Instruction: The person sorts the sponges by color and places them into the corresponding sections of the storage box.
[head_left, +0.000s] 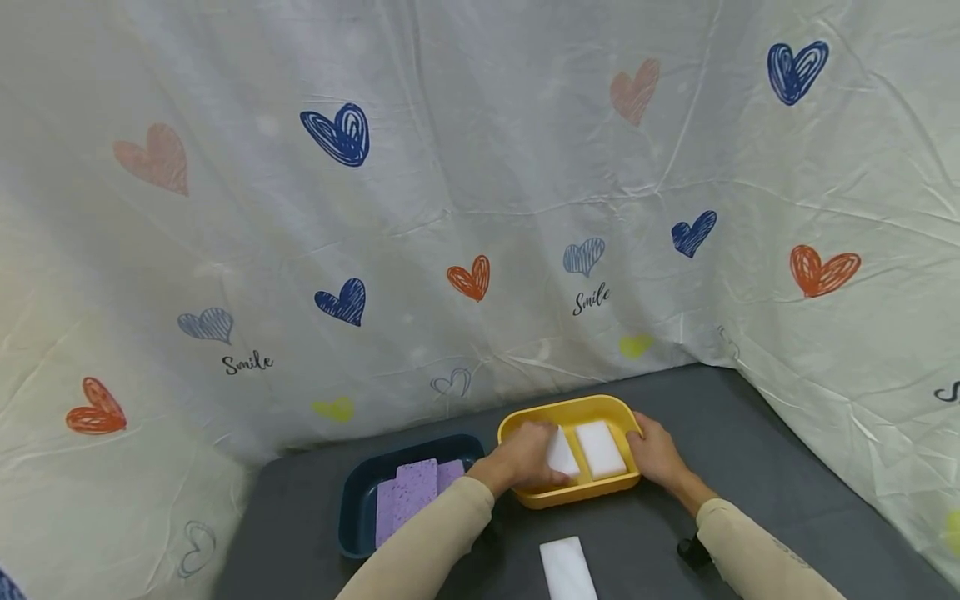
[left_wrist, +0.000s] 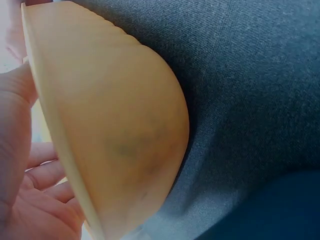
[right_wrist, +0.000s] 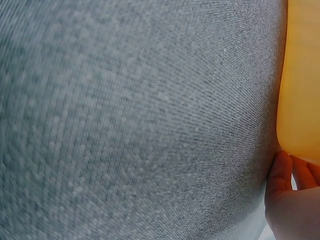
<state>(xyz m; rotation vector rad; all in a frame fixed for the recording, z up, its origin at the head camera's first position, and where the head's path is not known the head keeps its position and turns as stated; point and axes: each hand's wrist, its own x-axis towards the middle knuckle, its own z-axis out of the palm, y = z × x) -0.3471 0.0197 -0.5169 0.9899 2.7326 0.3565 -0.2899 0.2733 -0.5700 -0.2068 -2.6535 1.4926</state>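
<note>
In the head view, a yellow container (head_left: 573, 501) with a raised divider holds white sponges, one per side. My left hand (head_left: 525, 457) reaches over its left rim and grips the left white sponge (head_left: 561, 455), thumb at the near end; the hand covers part of that sponge. The right white sponge (head_left: 600, 448) lies flat in the other compartment. At the right end, my right hand (head_left: 657, 450) holds the container's wall. The right wrist view shows the fingertips (right_wrist: 281, 167) against the yellow wall. The left wrist view shows left fingers (left_wrist: 45, 175) inside the rim.
A dark blue container (head_left: 349, 521) with several purple speckled sponges (head_left: 416, 487) stands to the left, partly behind my left sleeve. Another white sponge (head_left: 567, 568) lies on the grey table (head_left: 300, 500) in front. A small black object (head_left: 693, 552) sits by my right forearm. A heart-printed curtain encloses the back.
</note>
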